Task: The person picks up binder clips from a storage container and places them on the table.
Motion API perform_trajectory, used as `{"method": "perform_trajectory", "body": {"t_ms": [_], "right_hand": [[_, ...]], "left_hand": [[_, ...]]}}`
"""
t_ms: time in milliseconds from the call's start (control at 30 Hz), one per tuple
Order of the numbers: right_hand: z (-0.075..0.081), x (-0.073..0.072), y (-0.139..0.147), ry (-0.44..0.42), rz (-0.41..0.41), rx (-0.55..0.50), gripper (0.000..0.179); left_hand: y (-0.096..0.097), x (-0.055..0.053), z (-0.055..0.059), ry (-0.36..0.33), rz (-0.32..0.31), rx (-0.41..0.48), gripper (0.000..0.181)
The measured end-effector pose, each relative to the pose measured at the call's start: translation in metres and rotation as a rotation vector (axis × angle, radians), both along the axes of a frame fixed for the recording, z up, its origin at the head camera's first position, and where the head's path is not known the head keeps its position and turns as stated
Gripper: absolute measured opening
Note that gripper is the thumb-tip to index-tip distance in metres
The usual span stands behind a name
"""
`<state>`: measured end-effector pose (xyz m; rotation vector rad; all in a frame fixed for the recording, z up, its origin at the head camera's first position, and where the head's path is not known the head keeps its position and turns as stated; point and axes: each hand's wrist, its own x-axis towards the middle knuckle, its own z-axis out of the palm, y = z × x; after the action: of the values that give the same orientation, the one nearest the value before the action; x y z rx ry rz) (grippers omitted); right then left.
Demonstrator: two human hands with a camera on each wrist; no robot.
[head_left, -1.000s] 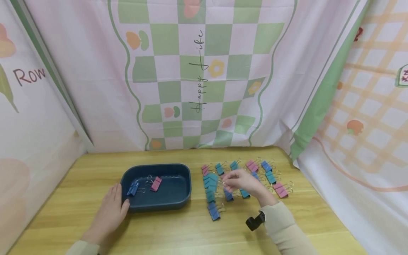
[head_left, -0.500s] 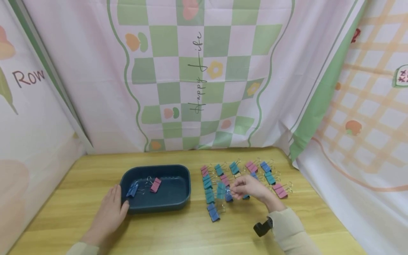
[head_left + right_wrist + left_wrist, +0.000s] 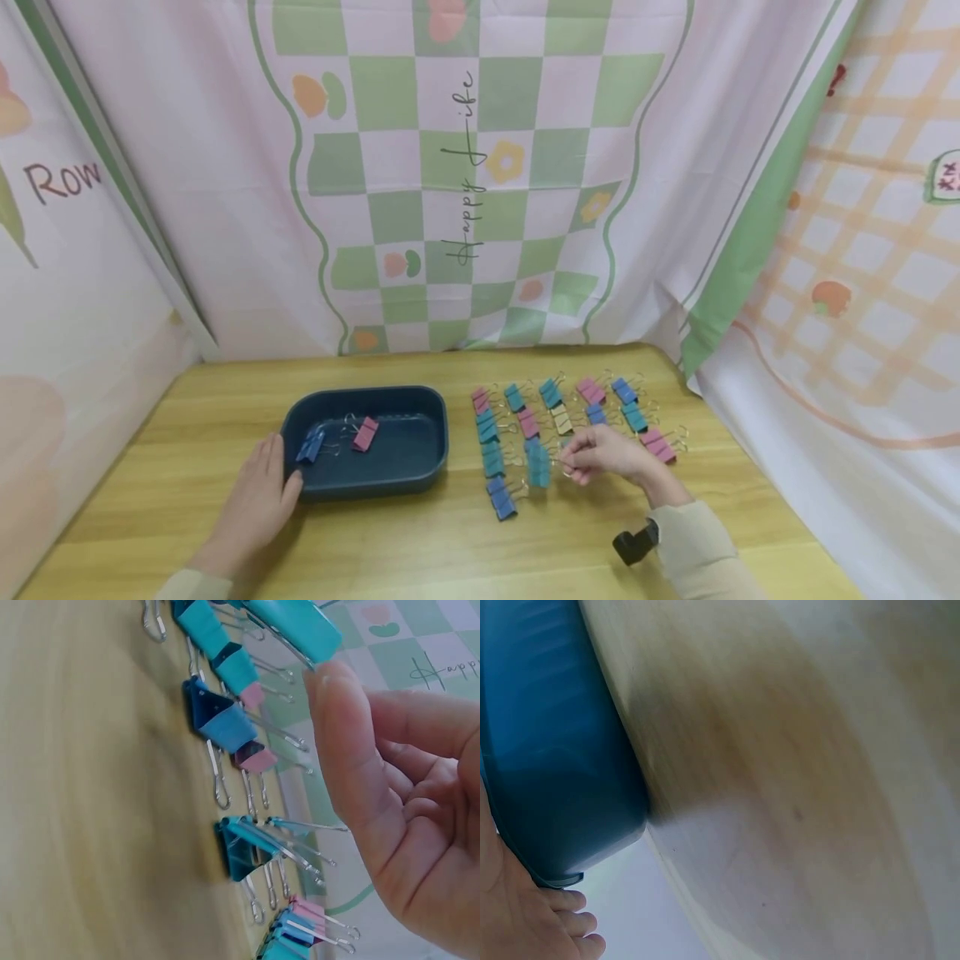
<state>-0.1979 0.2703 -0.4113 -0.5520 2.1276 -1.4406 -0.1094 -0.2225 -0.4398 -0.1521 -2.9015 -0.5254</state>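
Observation:
My right hand (image 3: 603, 457) pinches a teal binder clip (image 3: 538, 465) by its wire handle, among the rows of clips on the right of the table. In the right wrist view that teal binder clip (image 3: 296, 630) shows at the thumb tip, above the other clips. My left hand (image 3: 258, 496) rests with extended fingers against the left end of a dark blue tray (image 3: 375, 487). The left wrist view shows the tray's outer wall (image 3: 562, 750) beside the palm. Inside the tray lie a blue binder clip (image 3: 311, 447) and a pink binder clip (image 3: 365, 434).
Several binder clips stand in rough rows right of the tray, among them a blue one (image 3: 501, 498) at the front, a yellow one (image 3: 561, 419) and a pink one (image 3: 658, 446) at the right. Patterned curtains (image 3: 510, 208) enclose the wooden table (image 3: 420, 550).
My right hand has moved right and toward the front with the teal binder clip, away from the left column of clips. The left hand and tray have stayed put.

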Motion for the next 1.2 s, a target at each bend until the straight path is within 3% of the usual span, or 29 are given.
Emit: {"method": "perform_trajectory", "body": {"t_ms": [300,667,1200], "right_hand": [[-0.013,0.006,0.001,-0.025,0.051,0.051,0.015],[-0.015,0.008,-0.007,0.016,0.012,0.135,0.012],[-0.021,0.007,-0.003,0.032,-0.015,0.142,0.013]], "left_hand": [[-0.001,0.001,-0.002,0.021,-0.005,-0.011,0.062],[-0.001,0.001,-0.001,0.011,-0.003,-0.014,0.063],[0.0,0.002,-0.001,0.006,-0.002,-0.005,0.063]]}}
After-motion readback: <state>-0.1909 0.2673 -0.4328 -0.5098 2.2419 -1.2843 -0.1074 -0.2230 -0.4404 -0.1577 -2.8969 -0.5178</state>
